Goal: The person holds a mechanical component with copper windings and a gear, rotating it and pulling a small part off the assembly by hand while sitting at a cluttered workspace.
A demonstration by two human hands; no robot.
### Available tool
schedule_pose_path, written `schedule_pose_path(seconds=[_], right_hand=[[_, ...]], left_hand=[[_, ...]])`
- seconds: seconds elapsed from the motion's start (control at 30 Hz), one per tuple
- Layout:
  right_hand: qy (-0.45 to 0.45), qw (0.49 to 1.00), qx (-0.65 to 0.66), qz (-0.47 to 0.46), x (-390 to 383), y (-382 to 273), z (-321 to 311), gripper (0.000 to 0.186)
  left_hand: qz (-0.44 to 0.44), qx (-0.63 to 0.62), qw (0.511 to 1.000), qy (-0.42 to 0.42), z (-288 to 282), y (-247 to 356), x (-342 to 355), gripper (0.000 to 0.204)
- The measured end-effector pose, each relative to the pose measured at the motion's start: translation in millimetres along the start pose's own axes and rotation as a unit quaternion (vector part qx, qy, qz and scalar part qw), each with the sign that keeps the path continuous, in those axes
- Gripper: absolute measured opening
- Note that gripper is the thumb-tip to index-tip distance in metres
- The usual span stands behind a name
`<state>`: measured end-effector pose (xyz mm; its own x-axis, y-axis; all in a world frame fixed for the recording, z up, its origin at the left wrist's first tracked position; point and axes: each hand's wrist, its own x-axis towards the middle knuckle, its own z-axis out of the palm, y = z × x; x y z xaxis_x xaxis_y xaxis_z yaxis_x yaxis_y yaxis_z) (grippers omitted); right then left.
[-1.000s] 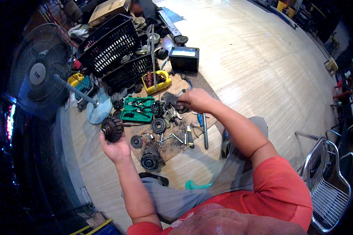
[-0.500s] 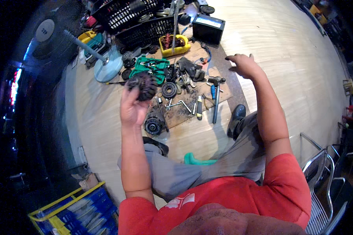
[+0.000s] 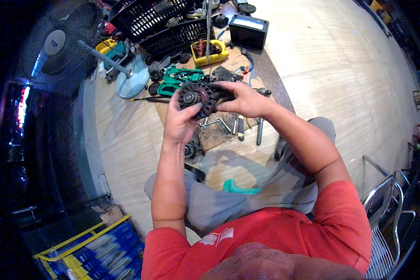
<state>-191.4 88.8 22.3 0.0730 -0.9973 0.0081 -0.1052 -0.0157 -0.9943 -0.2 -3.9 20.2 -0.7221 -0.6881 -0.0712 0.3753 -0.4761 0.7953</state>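
Observation:
Raised over the work spot, a dark alternator rotor [image 3: 205, 100] with a toothed rim and a round bearing at its centre sits between my two hands. My left hand [image 3: 182, 123] is closed around its left and lower side, thumb lying across the front. From the right, my right hand [image 3: 245, 100] grips the other edge with blackened fingers. Under them lies a stained cardboard sheet [image 3: 214, 140] bearing a bent metal wrench [image 3: 221, 123], a utility knife [image 3: 241, 130] and a hammer [image 3: 260, 133] partly covered by my right arm. Another round dark part [image 3: 189, 150] shows below my left wrist.
A green tool case [image 3: 169, 87] lies open beyond my hands. Behind it are a yellow container [image 3: 210, 59] of greasy parts, black crates [image 3: 175, 44] and a battery [image 3: 248, 35]. A standing fan [image 3: 131, 84] is at left, a metal chair [image 3: 380, 219] at right, a blue-yellow rack [image 3: 102, 252] lower left.
My right hand has come in from the right and closed on the rotor. My left hand has moved right and turned the rotor, so its bearing end now shows.

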Motion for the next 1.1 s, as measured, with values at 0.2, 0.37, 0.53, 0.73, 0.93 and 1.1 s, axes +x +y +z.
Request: schedule_pose_path(seconds=[0.2,0.37,0.53,0.73,0.93,1.1], right_hand=[[0.023,0.999,0.0,-0.038,6.2,8.3,6.7,0.058],[0.029,0.998,0.032,-0.035,6.3,11.0,5.6,0.051],[0.031,0.998,0.05,0.027,8.9,15.2,-3.9,0.027],[0.078,0.994,-0.069,-0.026,4.2,4.4,3.3,0.016],[0.11,0.994,-0.011,-0.018,3.7,-0.1,0.3,0.018],[0.065,0.996,-0.055,-0.038,-4.2,-8.6,-8.3,0.019]], left_hand=[[-0.004,0.001,1.0,-0.002,-2.0,2.7,-2.9,0.057],[0.001,-0.026,1.0,0.011,-6.1,-1.7,-2.9,0.057],[0.004,-0.048,0.999,-0.005,-11.5,-1.9,-1.8,0.056],[-0.031,-0.078,0.996,-0.013,-11.8,-0.7,-5.7,0.057],[-0.01,-0.051,0.999,0.011,-9.8,-1.2,-5.0,0.051],[0.009,-0.002,0.998,0.063,-10.2,-5.7,-3.9,0.044]])
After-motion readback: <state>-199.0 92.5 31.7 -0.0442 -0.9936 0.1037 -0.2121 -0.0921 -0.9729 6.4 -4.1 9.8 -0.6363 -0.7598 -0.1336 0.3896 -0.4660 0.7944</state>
